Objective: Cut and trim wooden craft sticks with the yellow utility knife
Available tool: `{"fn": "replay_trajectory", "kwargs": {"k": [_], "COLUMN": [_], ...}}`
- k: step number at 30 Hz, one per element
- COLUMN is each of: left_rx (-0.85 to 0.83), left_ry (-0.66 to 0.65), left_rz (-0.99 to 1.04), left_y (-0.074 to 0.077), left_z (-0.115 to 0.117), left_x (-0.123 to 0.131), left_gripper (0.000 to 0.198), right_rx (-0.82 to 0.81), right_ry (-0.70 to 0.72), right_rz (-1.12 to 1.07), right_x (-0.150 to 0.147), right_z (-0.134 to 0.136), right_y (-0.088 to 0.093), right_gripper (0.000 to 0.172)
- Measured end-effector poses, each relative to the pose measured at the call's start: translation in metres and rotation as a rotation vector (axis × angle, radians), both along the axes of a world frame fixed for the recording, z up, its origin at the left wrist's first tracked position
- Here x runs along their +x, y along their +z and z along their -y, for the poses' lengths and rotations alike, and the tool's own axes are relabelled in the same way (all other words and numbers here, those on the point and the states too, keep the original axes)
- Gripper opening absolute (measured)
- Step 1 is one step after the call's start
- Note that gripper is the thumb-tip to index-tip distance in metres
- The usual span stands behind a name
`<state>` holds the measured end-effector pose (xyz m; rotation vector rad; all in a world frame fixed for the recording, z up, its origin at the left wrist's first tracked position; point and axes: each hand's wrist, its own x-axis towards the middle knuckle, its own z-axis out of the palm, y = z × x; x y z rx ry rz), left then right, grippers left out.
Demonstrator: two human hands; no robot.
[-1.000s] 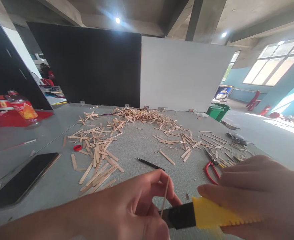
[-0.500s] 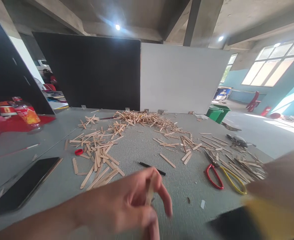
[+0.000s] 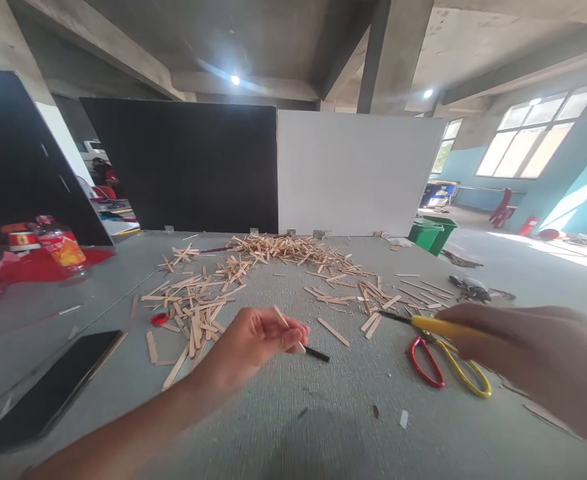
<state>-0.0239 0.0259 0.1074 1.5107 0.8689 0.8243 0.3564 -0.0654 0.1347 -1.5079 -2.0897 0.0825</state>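
My left hand (image 3: 268, 337) is closed in a pinch on a wooden craft stick (image 3: 281, 317), held tilted above the table. Just under those fingers lies a black pen (image 3: 318, 355), partly hidden by the hand. On the right, my right hand (image 3: 518, 353), blurred, is wrapped round a yellow utility knife (image 3: 430, 327) whose dark blade points left. Below the knife rest scissors (image 3: 426, 363) with one red and one yellow handle, their blades partly covered by the knife and hand. Loose craft sticks (image 3: 196, 320) lie beyond my left hand.
A heap of craft sticks (image 3: 293, 248) spreads along the back, before black (image 3: 188, 167) and white (image 3: 358, 173) panels. A phone (image 3: 53, 387), red ring (image 3: 158, 319) and drink bottle (image 3: 63, 247) are on the left. Green bins (image 3: 426, 233) stand beyond the table's right.
My left hand has turned and moved up and away with the craft stick. My right hand has brought the knife from the lower right corner up over the scissors. The view has tilted slightly upward.
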Motion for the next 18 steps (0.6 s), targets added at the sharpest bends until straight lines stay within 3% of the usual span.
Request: {"fn": "replay_trajectory", "kwargs": {"k": [3, 5, 10, 14, 18], "left_rx": [-0.108, -0.202, -0.303, -0.327, -0.308], "left_ry": [0.036, -0.008, -0.112, -0.178, -0.181], "left_rz": [-0.116, -0.146, -0.220, -0.275, -0.305], "left_y": [-0.023, -0.041, -0.076, -0.087, -0.086], "left_z": [-0.013, -0.019, -0.029, -0.034, -0.034], "left_x": [0.003, 0.007, 0.010, 0.008, 0.009], "left_gripper": [0.043, 0.057, 0.067, 0.057, 0.043], "right_rx": [-0.052, -0.113, -0.270, -0.230, -0.185], "right_ry": [-0.034, -0.041, 0.011, 0.106, 0.259], "right_rz": [-0.034, -0.051, -0.061, -0.007, 0.037], "right_x": [-0.045, -0.068, -0.082, -0.074, -0.076], "right_z": [-0.002, -0.006, -0.021, -0.019, -0.015], "right_y": [-0.028, -0.047, -0.085, -0.107, -0.119], "right_gripper": [0.039, 0.038, 0.034, 0.041, 0.045]}}
